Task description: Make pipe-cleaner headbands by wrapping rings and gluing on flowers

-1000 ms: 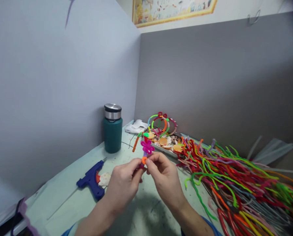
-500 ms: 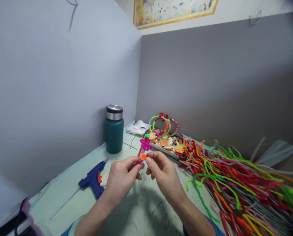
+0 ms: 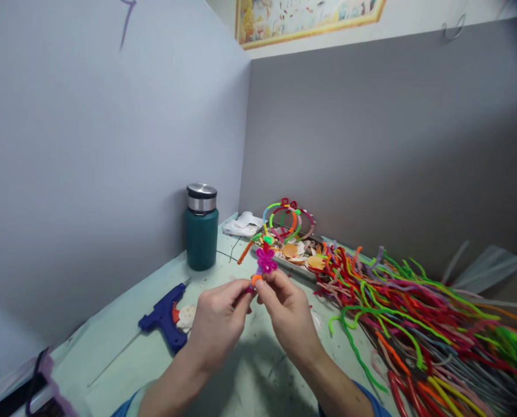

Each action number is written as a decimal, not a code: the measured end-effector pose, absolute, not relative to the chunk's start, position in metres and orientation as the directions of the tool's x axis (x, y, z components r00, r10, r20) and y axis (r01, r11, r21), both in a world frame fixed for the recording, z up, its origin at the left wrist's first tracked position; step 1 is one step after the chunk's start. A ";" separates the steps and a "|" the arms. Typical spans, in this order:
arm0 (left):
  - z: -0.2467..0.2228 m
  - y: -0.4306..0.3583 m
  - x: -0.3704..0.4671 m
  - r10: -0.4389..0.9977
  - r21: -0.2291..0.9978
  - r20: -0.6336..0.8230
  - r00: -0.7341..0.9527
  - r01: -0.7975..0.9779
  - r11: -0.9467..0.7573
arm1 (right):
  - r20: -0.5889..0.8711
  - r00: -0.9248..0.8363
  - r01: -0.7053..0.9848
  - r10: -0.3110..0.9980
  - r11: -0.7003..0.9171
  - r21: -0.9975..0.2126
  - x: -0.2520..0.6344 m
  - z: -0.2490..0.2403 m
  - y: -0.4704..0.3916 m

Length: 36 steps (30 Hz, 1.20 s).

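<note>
Left hand [image 3: 220, 313] and right hand [image 3: 288, 313] pinch a fuzzy strip [image 3: 259, 271] (magenta flower [image 3: 266, 260] attached). It rises between them, pointing away.

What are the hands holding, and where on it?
A fuzzy craft: the left hand pinches its lower end; the right hand grips by the orange part below the pink flower.

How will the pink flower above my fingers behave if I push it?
The pink flower probably bends rather than snaps, since its petals are thin curled loops. It's likely light, being small, and its fuzzy-looking strands should resist slipping.
</note>
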<state>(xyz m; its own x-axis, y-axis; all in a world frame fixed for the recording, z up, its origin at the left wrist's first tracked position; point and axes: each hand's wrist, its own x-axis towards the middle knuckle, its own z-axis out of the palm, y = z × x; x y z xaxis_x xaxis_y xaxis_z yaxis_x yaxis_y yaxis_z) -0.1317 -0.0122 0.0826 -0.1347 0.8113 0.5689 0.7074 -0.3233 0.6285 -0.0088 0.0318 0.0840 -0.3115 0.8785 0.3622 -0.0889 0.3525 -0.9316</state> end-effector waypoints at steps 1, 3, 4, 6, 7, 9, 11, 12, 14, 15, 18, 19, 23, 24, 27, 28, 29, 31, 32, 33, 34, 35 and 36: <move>0.082 -0.012 -0.132 0.794 0.602 0.594 -0.126 0.725 -0.335 | 0.379 -0.306 -0.100 0.873 0.367 -0.925 -0.009 0.083 0.031; 0.080 -0.012 -0.132 0.759 0.553 0.643 -0.107 0.750 -0.363 | 0.393 -0.296 -0.123 0.870 0.374 -0.919 -0.011 0.083 0.031; 0.079 -0.012 -0.132 0.743 0.532 0.662 -0.096 0.759 -0.376 | 0.391 -0.286 -0.133 0.875 0.368 -0.920 -0.012 0.083 0.030; 0.079 -0.013 -0.131 0.720 0.505 0.689 -0.085 0.769 -0.392 | 0.379 -0.266 -0.154 0.886 0.349 -0.924 -0.014 0.082 0.030; 0.079 -0.013 -0.131 0.719 0.506 0.690 -0.088 0.768 -0.392 | 0.373 -0.259 -0.166 0.891 0.340 -0.926 -0.015 0.082 0.030; 0.080 -0.013 -0.132 0.749 0.551 0.654 -0.103 0.743 -0.379 | 0.366 -0.266 -0.188 0.892 0.324 -0.927 -0.016 0.081 0.031; 0.082 -0.013 -0.133 0.810 0.654 0.572 -0.130 0.669 -0.354 | 0.364 -0.293 -0.196 0.884 0.317 -0.928 -0.015 0.081 0.032; 0.084 -0.012 -0.134 0.844 0.719 0.516 -0.145 0.609 -0.335 | 0.361 -0.312 -0.189 0.879 0.316 -0.930 -0.014 0.082 0.034; 0.086 -0.011 -0.135 0.900 0.853 0.395 -0.186 0.437 -0.284 | 0.345 -0.350 -0.164 0.871 0.305 -0.938 -0.010 0.085 0.038; 0.088 -0.010 -0.135 0.922 0.909 0.329 -0.205 0.333 -0.251 | 0.326 -0.374 -0.148 0.868 0.291 -0.945 -0.007 0.087 0.040; 0.091 -0.008 -0.135 0.964 0.989 0.147 -0.223 0.060 -0.137 | 0.237 -0.461 -0.074 0.855 0.229 -0.971 0.004 0.095 0.047; 0.092 -0.007 -0.134 0.969 0.994 0.106 -0.222 0.008 -0.107 | 0.215 -0.484 -0.054 0.848 0.217 -0.975 0.007 0.098 0.049; 0.091 -0.005 -0.132 0.973 0.996 0.078 -0.217 -0.032 -0.087 | 0.216 -0.482 -0.074 0.849 0.206 -0.976 0.009 0.100 0.050; 0.090 -0.005 -0.132 0.973 0.995 0.093 -0.212 -0.022 -0.099 | 0.224 -0.474 -0.092 0.851 0.205 -0.974 0.007 0.099 0.049; 0.089 -0.005 -0.132 0.966 0.992 0.121 -0.228 0.005 -0.123 | 0.223 -0.470 -0.094 0.854 0.203 -0.975 0.005 0.097 0.048; 0.090 -0.006 -0.132 0.962 0.993 0.119 -0.246 0.013 -0.120 | 0.220 -0.472 -0.076 0.854 0.209 -0.975 0.006 0.096 0.050; 0.090 -0.006 -0.133 0.957 0.993 0.116 -0.266 0.022 -0.114 | 0.214 -0.481 -0.040 0.850 0.223 -0.974 0.009 0.095 0.052; 0.091 -0.008 -0.136 0.945 0.993 0.119 -0.305 0.051 -0.108 | 0.202 -0.522 0.097 0.828 0.293 -0.951 0.016 0.093 0.060; 0.092 -0.008 -0.138 0.939 0.991 0.131 -0.319 0.074 -0.113 | 0.195 -0.549 0.198 0.812 0.353 -0.914 0.021 0.091 0.065; 0.092 -0.009 -0.140 0.933 0.987 0.149 -0.327 0.105 -0.121 | 0.192 -0.563 0.316 0.804 0.425 -0.848 0.027 0.090 0.071; 0.092 -0.010 -0.142 0.929 0.981 0.174 -0.327 0.144 -0.133 | 0.200 -0.560 0.435 0.804 0.491 -0.755 0.033 0.089 0.077; 0.091 -0.011 -0.145 0.928 0.971 0.200 -0.316 0.190 -0.144 | 0.222 -0.535 0.544 0.815 0.533 -0.648 0.040 0.089 0.083; 0.090 -0.012 -0.147 0.929 0.957 0.226 -0.293 0.244 -0.155 | 0.250 -0.497 0.635 0.831 0.545 -0.547 0.047 0.089 0.089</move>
<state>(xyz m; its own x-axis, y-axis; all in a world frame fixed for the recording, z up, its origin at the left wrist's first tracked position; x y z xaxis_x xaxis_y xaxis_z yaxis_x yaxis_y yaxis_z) -0.1471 -0.0121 0.0900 -0.2932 0.9291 0.2256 0.2439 -0.1555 0.9573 0.0470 0.0895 0.0891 -0.4969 0.8310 0.2502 0.6354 0.5447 -0.5473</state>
